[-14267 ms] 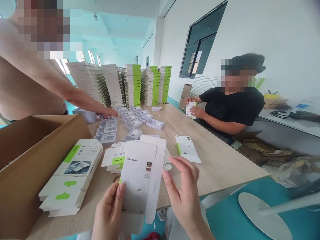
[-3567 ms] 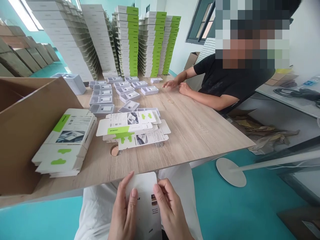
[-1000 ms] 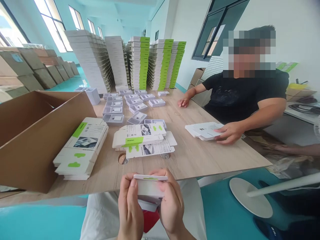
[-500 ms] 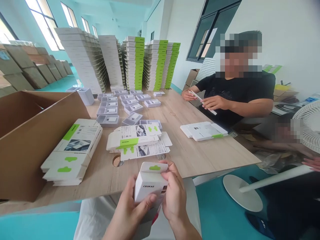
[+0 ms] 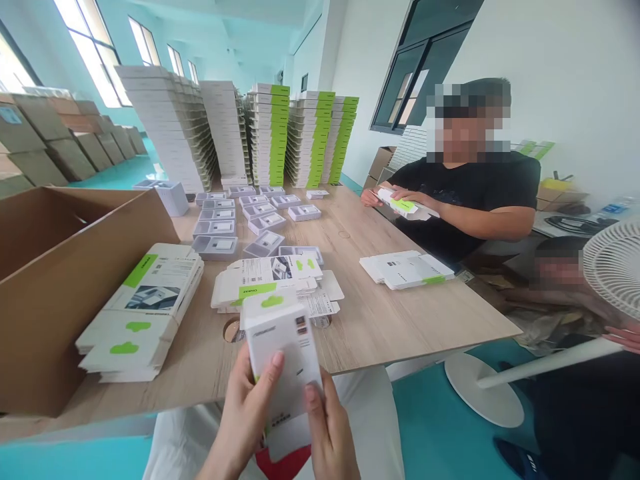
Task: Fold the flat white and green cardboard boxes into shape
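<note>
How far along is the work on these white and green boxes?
Done: tall stacks of white-and-green boxes stand at the far end of the table. In hand: the left hand and right hand hold one folded white box. Left: flat printed box blanks lie beside the brown carton, and grey trays lie spread out on the table.

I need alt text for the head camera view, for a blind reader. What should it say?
A left hand and right hand hold a white carton over a wooden table with flat cartons and grey trays. Opposite, a seated person handles another carton, before tall stacks of boxes.
</note>
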A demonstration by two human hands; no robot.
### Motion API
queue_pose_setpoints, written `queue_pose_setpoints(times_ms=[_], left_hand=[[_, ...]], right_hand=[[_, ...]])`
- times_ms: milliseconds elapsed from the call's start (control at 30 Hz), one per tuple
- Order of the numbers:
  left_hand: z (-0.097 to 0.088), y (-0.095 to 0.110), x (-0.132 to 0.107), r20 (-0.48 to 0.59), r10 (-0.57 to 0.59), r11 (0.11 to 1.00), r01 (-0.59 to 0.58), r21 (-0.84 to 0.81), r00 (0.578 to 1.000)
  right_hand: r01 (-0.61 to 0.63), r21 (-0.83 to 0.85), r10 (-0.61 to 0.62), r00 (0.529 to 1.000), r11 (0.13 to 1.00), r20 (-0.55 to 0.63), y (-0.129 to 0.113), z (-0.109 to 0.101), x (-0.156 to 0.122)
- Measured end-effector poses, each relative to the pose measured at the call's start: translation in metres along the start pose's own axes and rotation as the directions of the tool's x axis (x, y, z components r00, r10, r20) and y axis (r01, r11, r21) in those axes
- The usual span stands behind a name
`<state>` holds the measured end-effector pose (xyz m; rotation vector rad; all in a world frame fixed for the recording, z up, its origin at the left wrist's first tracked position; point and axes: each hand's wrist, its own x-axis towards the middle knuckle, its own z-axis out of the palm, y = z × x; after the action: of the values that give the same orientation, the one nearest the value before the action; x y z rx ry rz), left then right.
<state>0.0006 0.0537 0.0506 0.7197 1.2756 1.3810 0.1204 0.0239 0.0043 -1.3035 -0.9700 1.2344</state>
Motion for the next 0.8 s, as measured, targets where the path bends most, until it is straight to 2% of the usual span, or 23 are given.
queue_pose_setpoints(times_ms=[100,200,267,333,367,400,433,467,567,633,700,800], left_hand=[[0.001,-0.007,-0.001,0.214,-0.015,0.997,0.032,-0.077,0.977],[-0.006,-0.016,0.006,0.345,0.003,0.997,0.025,-0.077,0.939],[-0.014,-0.018,0.015,0.398,0.04,0.999,-0.04,-0.009,0.916],[-0.022,-0.012,0.03,0.398,0.121,0.962,-0.206,0.18,0.909],[-0.026,-0.007,0.04,0.399,0.159,0.897,-0.301,0.323,0.903],[-0.028,-0.001,0.051,0.366,0.232,0.78,-0.398,0.483,0.901],[-0.03,0.005,0.064,0.371,0.296,0.615,-0.473,0.631,0.88],[-0.031,0.012,0.078,0.372,0.337,0.547,-0.502,0.671,0.865],[-0.033,0.024,0.121,0.404,0.409,0.414,-0.561,0.717,0.818],[-0.035,0.025,0.143,0.418,0.437,0.338,-0.576,0.744,0.796],[-0.039,0.023,0.155,0.439,0.448,0.272,-0.587,0.762,0.779],[-0.046,0.017,0.155,0.467,0.466,0.191,-0.6,0.777,0.752]], right_hand=[[-0.064,0.039,0.065,0.997,0.997,-0.047,-0.018,-0.008,0.012],[-0.096,0.112,0.094,0.995,0.989,0.026,-0.033,-0.02,0.022],[-0.128,0.123,0.128,0.992,0.984,0.008,-0.041,-0.034,0.032],[-0.121,0.097,0.132,0.984,0.988,-0.12,-0.048,-0.053,0.048],[-0.099,0.092,0.116,0.973,0.991,-0.198,-0.052,-0.064,0.06],[-0.072,0.1,0.096,0.961,0.992,-0.258,-0.056,-0.074,0.075],[-0.054,0.106,0.083,0.954,0.993,-0.288,-0.061,-0.084,0.091],[-0.036,0.109,0.068,0.95,0.993,-0.306,-0.065,-0.094,0.109],[0.024,0.083,0.01,0.925,0.996,-0.381,-0.076,-0.117,0.162],[0.031,0.042,-0.01,0.906,0.999,-0.423,-0.076,-0.127,0.186],[0.028,-0.011,-0.03,0.886,1.0,-0.464,-0.068,-0.132,0.197],[0.052,-0.104,-0.097,0.865,0.993,-0.492,-0.049,-0.136,0.195]])
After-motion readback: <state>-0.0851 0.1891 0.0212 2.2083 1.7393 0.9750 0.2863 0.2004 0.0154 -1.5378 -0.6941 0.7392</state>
